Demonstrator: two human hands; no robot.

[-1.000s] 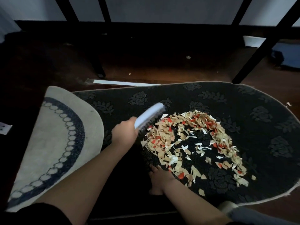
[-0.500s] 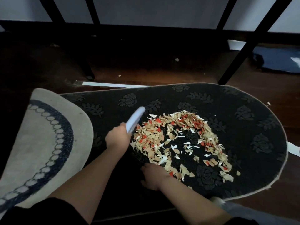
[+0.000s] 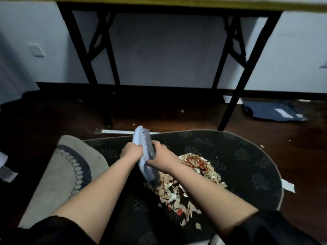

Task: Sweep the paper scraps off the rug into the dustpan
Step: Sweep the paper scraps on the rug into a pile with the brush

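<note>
You find no readable text, label, brand, number or sign anywhere in this view; the brush (image 3: 144,152) in your hands carries no legible mark; the white patch on the dark blue item (image 3: 276,113) lying on the floor is too blurred to read; the wall plate (image 3: 36,49) looks blank.

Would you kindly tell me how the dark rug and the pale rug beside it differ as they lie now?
The dark rug is blackish with a leaf pattern; the pale rug is beige with a dark blue ring of pale ovals. The dark rug carries the paper scraps; none show on the pale rug. The pale rug's edge seems to overlap the dark rug's left side. Both have rounded outlines and lie on the dark floor.
</note>
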